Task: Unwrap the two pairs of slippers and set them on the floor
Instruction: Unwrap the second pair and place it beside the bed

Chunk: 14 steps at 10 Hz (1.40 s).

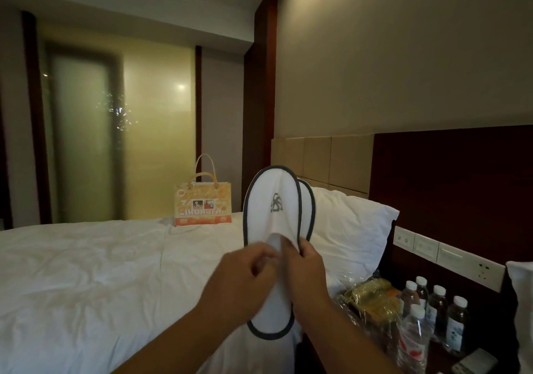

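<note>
Both forearms are reaching up from the bottom edge. Over on the left, an orange patterned gift bag (202, 203) is standing on the rumpled white bed (86, 281). I am pinching a fold of soft cloth with my left hand (248, 270), and my right hand (307, 267) is gripping the white slippers (274, 209), grey-trimmed and stacked upright above the bed. Further right, plastic bottles (438, 304) and crinkly wrapped snacks (372, 298) are crowding the bench (444, 356).
</note>
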Available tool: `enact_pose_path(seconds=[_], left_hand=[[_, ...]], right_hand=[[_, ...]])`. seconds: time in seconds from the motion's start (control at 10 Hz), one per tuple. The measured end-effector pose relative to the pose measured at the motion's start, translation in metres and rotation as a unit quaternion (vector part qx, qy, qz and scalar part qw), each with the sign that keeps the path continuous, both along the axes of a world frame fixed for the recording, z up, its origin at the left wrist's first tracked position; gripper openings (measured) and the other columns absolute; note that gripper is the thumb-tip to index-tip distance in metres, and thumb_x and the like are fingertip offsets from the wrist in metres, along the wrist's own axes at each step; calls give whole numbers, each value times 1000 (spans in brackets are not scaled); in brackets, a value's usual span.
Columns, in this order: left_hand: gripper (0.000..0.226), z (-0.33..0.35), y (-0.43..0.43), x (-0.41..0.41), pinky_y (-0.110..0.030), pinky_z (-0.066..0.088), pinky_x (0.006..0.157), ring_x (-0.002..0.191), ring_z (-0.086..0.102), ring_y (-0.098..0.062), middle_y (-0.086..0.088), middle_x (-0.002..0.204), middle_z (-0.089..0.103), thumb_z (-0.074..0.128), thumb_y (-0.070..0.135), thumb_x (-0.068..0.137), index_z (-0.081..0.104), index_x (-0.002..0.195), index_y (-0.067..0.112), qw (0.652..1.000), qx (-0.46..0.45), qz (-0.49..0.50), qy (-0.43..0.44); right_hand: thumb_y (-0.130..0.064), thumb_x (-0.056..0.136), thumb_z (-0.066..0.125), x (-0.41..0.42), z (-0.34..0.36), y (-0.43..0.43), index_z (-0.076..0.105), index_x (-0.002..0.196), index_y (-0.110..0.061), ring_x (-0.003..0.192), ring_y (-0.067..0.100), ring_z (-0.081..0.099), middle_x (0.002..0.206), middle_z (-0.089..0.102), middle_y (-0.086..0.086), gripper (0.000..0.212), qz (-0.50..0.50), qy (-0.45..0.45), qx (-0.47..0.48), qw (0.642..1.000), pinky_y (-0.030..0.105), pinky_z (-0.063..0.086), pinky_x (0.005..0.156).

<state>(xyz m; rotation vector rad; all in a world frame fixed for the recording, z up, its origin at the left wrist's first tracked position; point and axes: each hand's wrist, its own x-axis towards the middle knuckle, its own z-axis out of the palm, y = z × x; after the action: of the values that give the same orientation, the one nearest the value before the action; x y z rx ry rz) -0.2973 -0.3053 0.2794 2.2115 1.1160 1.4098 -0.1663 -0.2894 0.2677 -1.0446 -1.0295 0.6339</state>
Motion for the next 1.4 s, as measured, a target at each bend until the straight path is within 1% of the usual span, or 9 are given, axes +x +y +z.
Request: enact_pose_path(seconds=[0.1, 0.3, 0.5, 0.6, 0.7, 0.9, 1.1, 1.3, 1.4], left_hand=[[49, -7, -4, 13, -8, 42, 57, 55, 52, 2, 12, 76, 62, 39, 38, 97, 26, 144, 40, 987, 38, 53, 145], [18, 7, -1, 16, -7, 43, 68, 72, 55, 3, 2, 93, 63, 39, 22, 101, 57, 102, 18, 996, 50, 69, 31], [33, 17, 4, 9, -20, 38, 103, 118, 54, -26, -18, 123, 60, 46, 0, 95, 54, 127, -3, 992, 86, 79, 39], [27, 30, 12, 0, -25, 44, 81, 92, 56, -34, -6, 72, 56, 41, 12, 100, 63, 97, -3, 976, 4, 93, 195], [28, 34, 13, -3, -37, 46, 76, 75, 45, -20, 4, 56, 29, 37, 24, 99, 60, 86, 14, 955, 21, 141, 261], [33, 34, 30, -14, -14, 36, 54, 60, 44, -7, 9, 62, 46, 49, 12, 91, 45, 60, 25, 990, -53, 132, -22], [35, 37, 32, -19, -37, 53, 73, 63, 50, -21, -3, 60, 46, 52, 3, 89, 47, 55, 8, 983, -104, 144, 55], [40, 46, 25, -5, -20, 54, 55, 59, 68, -7, 9, 64, 72, 73, 66, 50, 67, 66, 30, 971, -235, -36, -9], [65, 41, 25, 1, -17, 44, 47, 59, 60, -7, 7, 67, 63, 61, 91, 41, 52, 69, 33, 978, -182, 99, 20]], right_hand=[[-31, 90, 63, -6, 6, -3, 70, 100, -24, 86, 10, 69, 93, 73, -5, 15, -10, -17, 21, 1000, 22, 56, 71], [-21, 87, 59, -9, 13, -8, 68, 83, -30, 80, 7, 65, 84, 71, -9, 14, -36, -123, 32, 991, 16, 48, 65], [-24, 88, 58, -14, 9, -19, 60, 71, -27, 68, 1, 60, 72, 63, -8, 18, -27, -199, 38, 979, 9, 43, 59], [-18, 92, 56, -16, 1, -23, 53, 68, -23, 68, 4, 52, 74, 56, -4, 24, -33, -233, 34, 971, 14, 37, 58], [-24, 91, 57, -15, 3, -26, 59, 75, -19, 76, 14, 57, 80, 61, 2, 18, -22, -243, 49, 969, 26, 45, 67], [-19, 78, 72, 13, 16, -29, 63, 111, -43, 95, 4, 58, 106, 55, -22, 41, 63, -109, 3, 992, 21, 55, 73], [-8, 77, 67, 38, 28, -30, 59, 93, -43, 89, 12, 58, 101, 57, -17, 40, 32, -74, 25, 996, 23, 51, 58], [-21, 79, 73, 27, 25, -24, 49, 95, -38, 83, 5, 61, 94, 58, -14, 34, -30, -132, 94, 986, 20, 52, 60], [-20, 86, 67, 26, 26, -19, 45, 97, -40, 82, -8, 58, 89, 57, -16, 32, -45, -162, 121, 978, 9, 48, 54]])
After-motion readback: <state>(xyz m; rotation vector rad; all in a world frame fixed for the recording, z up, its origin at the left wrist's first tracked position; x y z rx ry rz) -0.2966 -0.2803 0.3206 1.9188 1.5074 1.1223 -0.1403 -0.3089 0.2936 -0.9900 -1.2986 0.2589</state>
